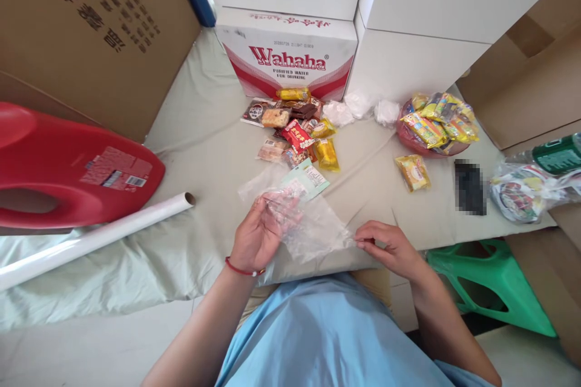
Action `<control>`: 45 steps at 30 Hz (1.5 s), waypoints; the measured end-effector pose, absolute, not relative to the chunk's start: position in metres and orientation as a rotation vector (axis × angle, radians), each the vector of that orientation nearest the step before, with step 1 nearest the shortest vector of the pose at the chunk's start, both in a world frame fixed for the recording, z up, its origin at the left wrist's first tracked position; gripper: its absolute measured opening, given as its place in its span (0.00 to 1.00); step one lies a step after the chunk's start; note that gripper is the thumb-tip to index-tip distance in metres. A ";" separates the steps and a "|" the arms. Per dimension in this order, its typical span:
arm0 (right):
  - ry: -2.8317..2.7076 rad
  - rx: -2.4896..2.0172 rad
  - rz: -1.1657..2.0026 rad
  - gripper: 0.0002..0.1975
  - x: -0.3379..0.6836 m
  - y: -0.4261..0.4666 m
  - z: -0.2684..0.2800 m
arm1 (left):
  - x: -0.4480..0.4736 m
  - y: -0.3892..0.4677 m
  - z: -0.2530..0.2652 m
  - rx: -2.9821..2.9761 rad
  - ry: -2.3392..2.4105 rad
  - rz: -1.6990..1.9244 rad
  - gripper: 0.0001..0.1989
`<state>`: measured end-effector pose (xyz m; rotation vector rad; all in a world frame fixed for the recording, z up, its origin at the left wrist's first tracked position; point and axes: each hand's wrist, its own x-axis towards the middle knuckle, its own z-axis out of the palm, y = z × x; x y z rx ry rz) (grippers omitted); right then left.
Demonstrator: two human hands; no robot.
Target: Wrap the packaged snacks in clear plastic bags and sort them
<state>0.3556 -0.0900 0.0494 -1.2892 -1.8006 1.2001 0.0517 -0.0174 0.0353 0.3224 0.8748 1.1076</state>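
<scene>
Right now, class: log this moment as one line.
left hand: holds clear plastic bag | right hand: pinches bag edge | snack packets: beyond, on cloth

Bright even daylight, soft shadows, warped edges

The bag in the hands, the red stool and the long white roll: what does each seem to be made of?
The bag, held by the left hand and right hand, looks like thin clear plastic film: see-through and crinkled. The red stool seems moulded plastic, smooth with a soft sheen. The roll shows a hollow end; probably glossy film wound on a tube, though I cannot tell.
</scene>
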 end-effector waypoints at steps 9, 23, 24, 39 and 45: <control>-1.124 -1.281 1.508 0.20 0.342 -0.066 0.039 | 0.057 -0.020 0.053 0.449 0.757 0.806 0.17; -0.967 -1.261 1.598 0.14 0.303 -0.071 0.042 | 0.071 -0.028 0.048 0.972 1.671 1.320 0.19; -1.010 -1.281 1.532 0.13 0.300 -0.073 0.046 | 0.074 -0.035 0.053 1.073 1.676 1.306 0.17; -0.947 -1.379 1.242 0.10 0.317 -0.076 0.058 | 0.090 -0.041 0.053 0.411 0.986 0.967 0.23; -0.624 -1.432 1.324 0.17 0.356 -0.077 0.043 | 0.048 -0.035 0.042 0.325 1.097 0.989 0.23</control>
